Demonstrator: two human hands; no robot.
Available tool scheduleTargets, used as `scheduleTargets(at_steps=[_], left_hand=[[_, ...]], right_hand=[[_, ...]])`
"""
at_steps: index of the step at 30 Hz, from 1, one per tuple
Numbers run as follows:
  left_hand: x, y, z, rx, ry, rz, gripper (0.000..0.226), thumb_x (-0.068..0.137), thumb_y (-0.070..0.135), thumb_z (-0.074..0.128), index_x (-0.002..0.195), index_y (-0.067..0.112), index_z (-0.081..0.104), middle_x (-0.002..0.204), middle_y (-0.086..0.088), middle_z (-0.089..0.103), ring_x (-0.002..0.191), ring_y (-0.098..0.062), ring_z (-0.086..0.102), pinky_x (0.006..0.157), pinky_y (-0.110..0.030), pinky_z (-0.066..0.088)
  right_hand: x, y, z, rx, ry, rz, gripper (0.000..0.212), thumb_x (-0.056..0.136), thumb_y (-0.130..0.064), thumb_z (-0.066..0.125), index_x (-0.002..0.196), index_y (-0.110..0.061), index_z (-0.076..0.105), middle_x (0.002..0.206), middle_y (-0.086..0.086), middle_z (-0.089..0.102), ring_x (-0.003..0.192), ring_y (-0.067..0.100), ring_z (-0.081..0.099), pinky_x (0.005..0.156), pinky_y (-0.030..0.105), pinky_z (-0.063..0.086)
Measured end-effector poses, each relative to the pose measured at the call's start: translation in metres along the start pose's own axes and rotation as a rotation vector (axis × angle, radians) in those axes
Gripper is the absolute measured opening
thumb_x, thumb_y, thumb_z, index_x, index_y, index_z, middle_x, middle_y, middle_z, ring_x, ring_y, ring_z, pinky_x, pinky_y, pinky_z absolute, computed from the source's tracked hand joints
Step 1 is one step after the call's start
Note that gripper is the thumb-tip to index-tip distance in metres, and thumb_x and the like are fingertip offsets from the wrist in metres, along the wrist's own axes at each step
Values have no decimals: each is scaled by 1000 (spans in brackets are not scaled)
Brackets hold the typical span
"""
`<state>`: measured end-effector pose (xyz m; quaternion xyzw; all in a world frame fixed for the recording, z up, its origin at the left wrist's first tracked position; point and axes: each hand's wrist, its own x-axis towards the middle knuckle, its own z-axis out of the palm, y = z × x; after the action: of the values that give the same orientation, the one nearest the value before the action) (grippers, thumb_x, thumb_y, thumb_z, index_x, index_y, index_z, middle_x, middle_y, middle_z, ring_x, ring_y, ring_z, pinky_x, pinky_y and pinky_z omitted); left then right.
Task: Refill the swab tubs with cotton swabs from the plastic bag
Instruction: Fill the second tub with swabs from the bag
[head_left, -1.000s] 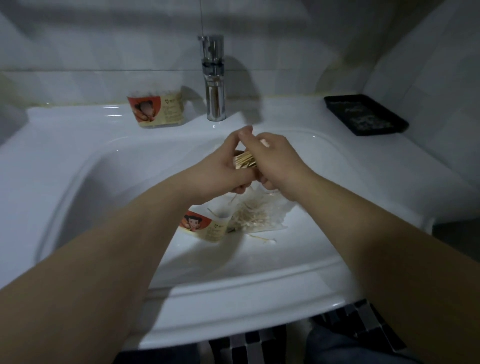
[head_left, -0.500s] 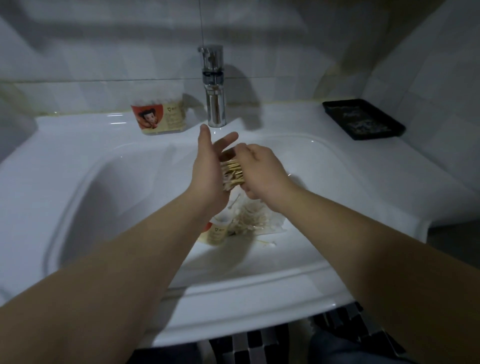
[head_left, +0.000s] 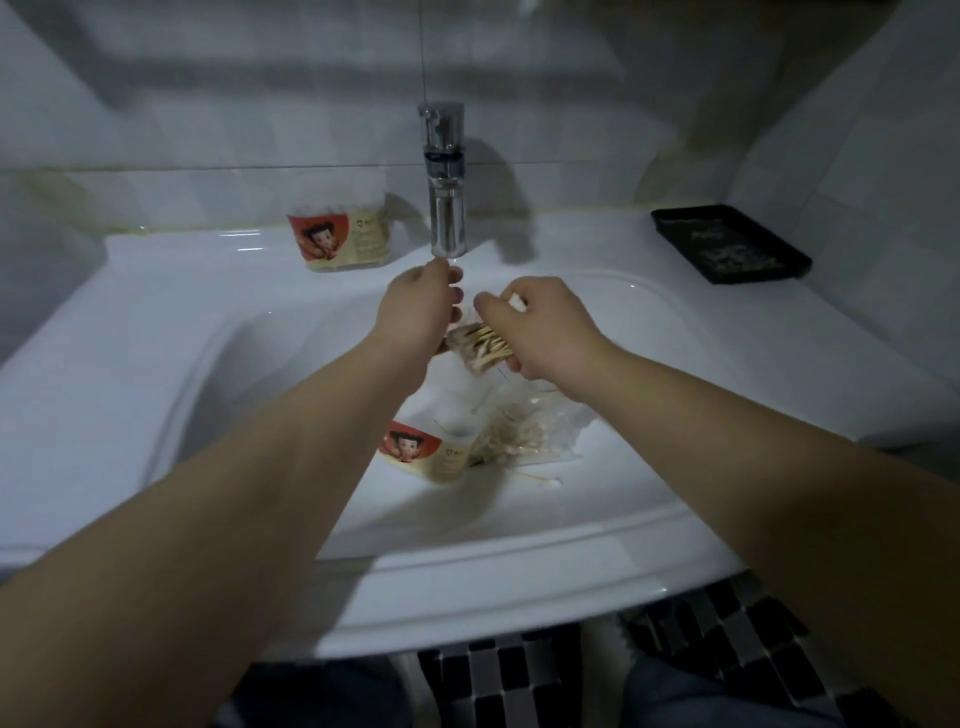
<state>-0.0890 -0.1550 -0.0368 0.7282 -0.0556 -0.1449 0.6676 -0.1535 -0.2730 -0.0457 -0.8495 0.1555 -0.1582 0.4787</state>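
A person seen from their own head: the left forearm (head_left: 249, 519) and right forearm (head_left: 753, 467) are bare along all of their visible length, broad near the camera and narrowing to the wrists. The left hand (head_left: 415, 306) and right hand (head_left: 550, 327) are bare as well, their finer details softened by dim light and blur. At the bottom edge, dark blue-grey trousers (head_left: 322, 696), possibly denim, show as two patches, one below each arm.
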Motion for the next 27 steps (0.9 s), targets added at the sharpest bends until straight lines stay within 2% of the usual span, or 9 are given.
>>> scheduleTargets(at_steps=[5, 7, 9, 12, 15, 18, 21, 25, 27], left_hand=[[12, -12, -36, 355, 27, 40, 19, 99, 33, 56, 104, 17, 65, 114, -11, 67, 109, -31, 62, 100, -47, 52], [17, -25, -48, 407, 18, 6, 20, 101, 31, 55, 110, 18, 66, 118, -10, 65, 110, -30, 60, 103, -46, 50], [21, -36, -57, 437, 11, -34, 22, 102, 29, 54, 118, 20, 65, 116, -7, 63, 107, -28, 59, 98, -39, 51], [29, -46, -67, 406, -15, -144, 18, 101, 28, 55, 112, 16, 62, 103, -6, 62, 96, -26, 58, 83, -37, 49], [33, -51, -68, 328, -61, -226, 29, 101, 34, 54, 118, 12, 62, 114, -11, 68, 99, -28, 65, 90, -40, 50], [35, -56, -64, 394, -137, -221, 36, 104, 40, 45, 115, 10, 62, 114, -15, 68, 101, -34, 65, 87, -40, 52], [33, -60, -57, 493, -209, -190, 43, 105, 44, 44, 126, 10, 60, 116, -12, 66, 100, -29, 64, 80, -36, 51], [30, -65, -49, 640, -241, -103, 28, 106, 35, 45, 119, 14, 60, 90, 0, 68, 81, -15, 63, 71, -31, 47], [30, -67, -48, 637, -249, -86, 27, 107, 35, 45, 118, 15, 60, 87, 2, 69, 83, -16, 66, 69, -30, 46]], right_hand=[[-1, 1, 15, -160, -100, 0, 33, 96, -42, 61, 86, -11, 64, 70, 6, 67, 51, 21, 65, 40, 20, 41], [-2, 8, 22, -185, -116, 6, 31, 96, -42, 62, 82, -14, 60, 72, 4, 64, 54, 22, 66, 43, 19, 42], [-4, 13, 28, -214, -119, -6, 29, 96, -42, 61, 81, -17, 59, 72, 1, 62, 52, 18, 64, 44, 19, 41], [-6, 16, 34, -221, -114, -26, 30, 96, -43, 61, 85, -15, 62, 75, 0, 63, 56, 15, 63, 52, 24, 42], [-9, 19, 38, -261, -129, -38, 33, 97, -42, 60, 91, -11, 65, 75, 0, 63, 61, 16, 64, 56, 27, 42], [-8, 19, 38, -319, -131, -52, 31, 97, -40, 59, 90, -10, 65, 76, -1, 61, 71, 22, 65, 62, 32, 49], [-7, 19, 39, -405, -127, -75, 30, 96, -39, 58, 91, -10, 65, 82, 3, 63, 78, 27, 65, 70, 40, 57], [-9, 20, 41, -510, -166, -96, 29, 95, -38, 59, 94, -10, 68, 89, 7, 67, 86, 25, 62, 73, 34, 50], [-9, 21, 42, -561, -209, -109, 26, 95, -38, 60, 91, -13, 65, 87, 4, 65, 85, 24, 61, 69, 33, 46]])
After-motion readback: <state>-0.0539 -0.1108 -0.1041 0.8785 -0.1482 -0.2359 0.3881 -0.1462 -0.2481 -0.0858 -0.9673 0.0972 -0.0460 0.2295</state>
